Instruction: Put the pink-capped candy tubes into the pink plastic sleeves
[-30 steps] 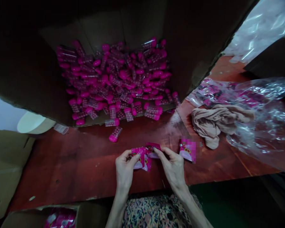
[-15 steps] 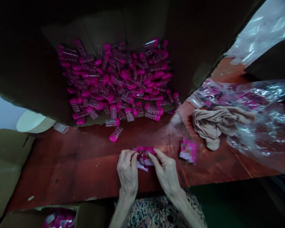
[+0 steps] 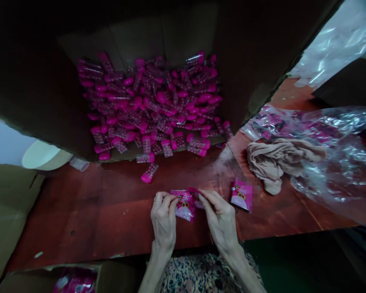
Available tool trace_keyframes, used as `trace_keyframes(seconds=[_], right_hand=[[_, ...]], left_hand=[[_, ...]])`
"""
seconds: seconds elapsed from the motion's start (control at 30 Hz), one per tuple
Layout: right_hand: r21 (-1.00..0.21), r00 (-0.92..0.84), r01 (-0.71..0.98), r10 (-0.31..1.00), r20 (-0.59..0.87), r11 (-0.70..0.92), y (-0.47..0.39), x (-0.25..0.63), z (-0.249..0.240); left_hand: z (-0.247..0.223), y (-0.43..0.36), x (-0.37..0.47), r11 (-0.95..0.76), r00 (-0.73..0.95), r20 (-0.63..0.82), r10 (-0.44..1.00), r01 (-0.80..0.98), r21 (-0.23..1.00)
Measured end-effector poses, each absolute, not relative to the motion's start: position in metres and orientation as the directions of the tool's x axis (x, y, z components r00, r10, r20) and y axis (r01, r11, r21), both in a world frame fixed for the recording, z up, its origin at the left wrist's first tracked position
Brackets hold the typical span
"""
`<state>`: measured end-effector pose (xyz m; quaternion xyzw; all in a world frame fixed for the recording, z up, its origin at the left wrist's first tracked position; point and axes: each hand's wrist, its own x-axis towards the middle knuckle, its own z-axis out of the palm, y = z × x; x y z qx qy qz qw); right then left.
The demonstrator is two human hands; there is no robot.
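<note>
Lowered since before, pink sachet [image 3: 184, 204] hangs upright between both hands.

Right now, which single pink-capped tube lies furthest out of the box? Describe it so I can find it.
Start at the big cardboard box lying open on the red table. Just before its opening, one tube lies alone on bare tabletop, pink cap toward the hands, clear of the heap.

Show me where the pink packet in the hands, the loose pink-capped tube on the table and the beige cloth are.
pink packet [image 3: 184, 203], head view, printed front between both hands.
pink-capped tube [image 3: 149, 173], head view, mid-body, lying alone before the box.
beige cloth [image 3: 277, 156], head view, middle of the crumpled heap.
</note>
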<state>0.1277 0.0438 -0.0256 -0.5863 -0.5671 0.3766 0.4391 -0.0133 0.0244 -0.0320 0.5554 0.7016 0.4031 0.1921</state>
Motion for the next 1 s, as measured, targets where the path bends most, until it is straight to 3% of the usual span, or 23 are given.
trace_keyframes(seconds=[0.13, 0.23, 0.33, 0.47, 0.57, 1.0], right_hand=[[-0.98, 0.042, 0.108, 0.986, -0.163, -0.167, 0.043, 0.127, -0.017], [-0.977, -0.001, 0.014, 0.977, -0.212, -0.212, 0.041, 0.121, -0.012], [-0.972, 0.034, -0.033, 0.972, -0.233, -0.232, 0.039, 0.117, -0.012], [-0.959, -0.032, -0.04, 0.959, -0.281, -0.282, 0.041, 0.118, -0.013], [-0.96, -0.084, 0.002, 0.957, -0.279, -0.28, 0.044, 0.117, -0.013], [-0.982, -0.021, 0.141, 0.991, -0.133, -0.129, 0.048, 0.097, -0.007]], left_hand=[[-0.015, 0.032, -0.015, 0.094, -0.387, 0.056, 0.92, 0.358, 0.929], [-0.003, 0.038, -0.009, 0.147, -0.254, -0.116, 0.96, 0.107, 0.983], [0.001, 0.04, -0.001, 0.196, -0.178, -0.221, 0.959, -0.145, 0.97], [-0.005, 0.039, 0.004, 0.2, -0.267, -0.323, 0.908, -0.402, 0.894], [-0.01, 0.038, 0.002, 0.187, -0.282, -0.364, 0.888, -0.501, 0.845], [0.002, 0.042, -0.016, 0.1, -0.333, -0.464, 0.821, -0.717, 0.69]])
